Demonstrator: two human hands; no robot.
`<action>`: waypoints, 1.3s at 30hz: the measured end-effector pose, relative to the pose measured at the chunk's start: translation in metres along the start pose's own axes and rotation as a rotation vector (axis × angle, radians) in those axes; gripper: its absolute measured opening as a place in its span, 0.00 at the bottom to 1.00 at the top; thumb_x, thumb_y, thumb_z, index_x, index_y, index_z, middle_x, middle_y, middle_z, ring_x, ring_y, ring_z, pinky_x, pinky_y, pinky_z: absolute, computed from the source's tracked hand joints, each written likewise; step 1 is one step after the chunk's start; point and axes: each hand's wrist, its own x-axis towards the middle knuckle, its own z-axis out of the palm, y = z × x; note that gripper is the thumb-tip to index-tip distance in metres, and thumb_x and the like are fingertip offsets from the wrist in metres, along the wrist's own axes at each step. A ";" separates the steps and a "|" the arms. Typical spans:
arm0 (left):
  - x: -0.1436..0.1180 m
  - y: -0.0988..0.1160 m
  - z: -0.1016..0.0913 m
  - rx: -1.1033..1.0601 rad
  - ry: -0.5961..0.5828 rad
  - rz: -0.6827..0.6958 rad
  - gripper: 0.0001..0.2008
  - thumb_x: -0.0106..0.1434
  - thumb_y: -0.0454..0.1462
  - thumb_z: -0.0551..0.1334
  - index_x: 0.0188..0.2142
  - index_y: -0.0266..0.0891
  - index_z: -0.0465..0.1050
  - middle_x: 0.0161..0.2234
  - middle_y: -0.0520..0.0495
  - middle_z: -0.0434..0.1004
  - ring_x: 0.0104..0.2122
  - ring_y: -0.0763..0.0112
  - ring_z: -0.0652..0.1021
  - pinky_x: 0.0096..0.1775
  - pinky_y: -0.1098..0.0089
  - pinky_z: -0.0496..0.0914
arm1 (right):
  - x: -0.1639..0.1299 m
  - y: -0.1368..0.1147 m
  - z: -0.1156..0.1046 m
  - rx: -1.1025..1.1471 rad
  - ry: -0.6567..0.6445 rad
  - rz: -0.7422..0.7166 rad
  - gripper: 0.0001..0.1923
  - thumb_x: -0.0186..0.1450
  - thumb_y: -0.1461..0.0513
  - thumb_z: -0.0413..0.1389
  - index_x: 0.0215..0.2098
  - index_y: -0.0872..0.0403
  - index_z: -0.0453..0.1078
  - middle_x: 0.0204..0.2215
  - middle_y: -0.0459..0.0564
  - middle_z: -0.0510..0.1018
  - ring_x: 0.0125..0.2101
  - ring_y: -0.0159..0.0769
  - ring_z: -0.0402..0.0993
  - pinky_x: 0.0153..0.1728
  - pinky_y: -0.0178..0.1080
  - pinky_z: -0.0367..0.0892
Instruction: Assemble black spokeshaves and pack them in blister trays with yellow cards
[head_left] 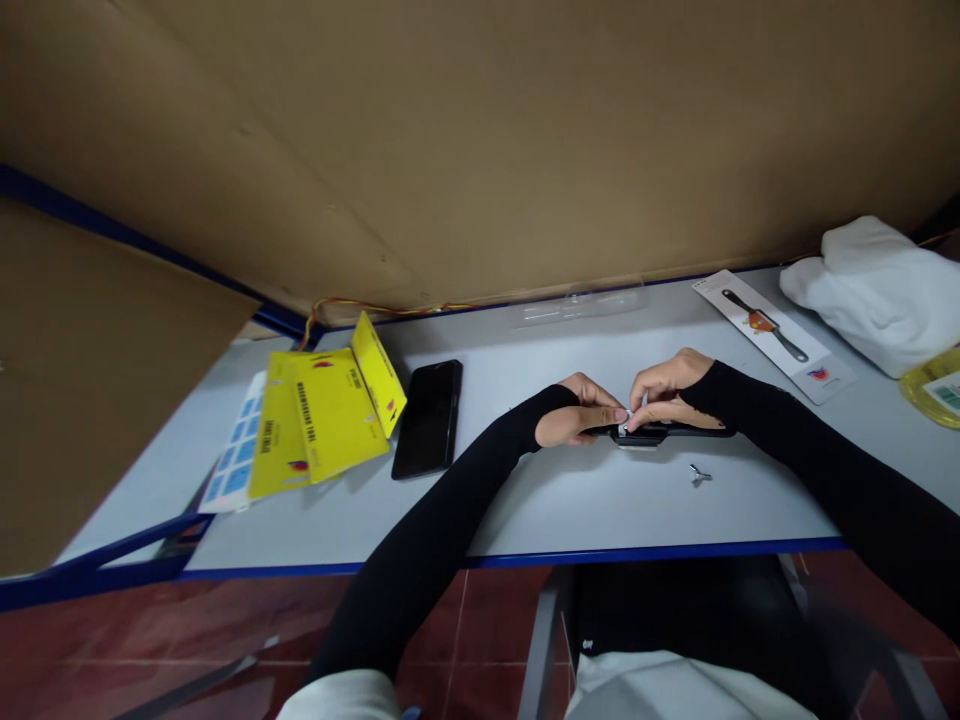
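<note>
A black spokeshave (652, 432) is held low over the table, its two handles running left and right. My left hand (574, 418) is closed around its left handle, thumb pressed toward the middle. My right hand (670, 385) pinches with bent fingertips at a small silver piece (622, 430) in the tool's centre; the fingers partly cover it. On the table just below the right hand lies a loose silver wing screw (700, 476).
At left are a yellow opened cardboard package (322, 420), a white-and-blue printed sheet (232, 465) and a black phone (427, 420). A clear plastic tray (581, 306) lies at the back. Toward the right are a printed tool card (817, 372), white cloth (881, 290) and a yellow-liquid bottle (934, 390).
</note>
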 end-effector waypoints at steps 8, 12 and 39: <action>-0.002 -0.002 0.001 0.000 -0.038 0.022 0.23 0.58 0.50 0.72 0.36 0.28 0.85 0.15 0.57 0.58 0.15 0.83 0.56 0.19 0.76 0.48 | 0.000 -0.001 0.007 -0.059 0.011 -0.040 0.23 0.66 0.42 0.61 0.29 0.52 0.78 0.15 0.39 0.68 0.18 0.26 0.56 0.25 0.32 0.55; 0.000 -0.007 -0.003 0.051 -0.046 0.041 0.20 0.58 0.45 0.70 0.40 0.27 0.85 0.16 0.55 0.61 0.16 0.82 0.58 0.20 0.76 0.50 | 0.001 0.004 0.009 -0.096 0.036 -0.101 0.22 0.67 0.44 0.62 0.29 0.52 0.78 0.16 0.39 0.68 0.19 0.26 0.57 0.26 0.32 0.56; -0.005 -0.003 -0.001 0.291 0.140 0.257 0.18 0.58 0.42 0.65 0.39 0.30 0.87 0.28 0.45 0.75 0.23 0.76 0.65 0.25 0.72 0.60 | -0.013 0.000 -0.005 0.455 -0.123 0.224 0.21 0.59 0.53 0.69 0.44 0.57 0.77 0.32 0.50 0.81 0.30 0.31 0.75 0.34 0.36 0.70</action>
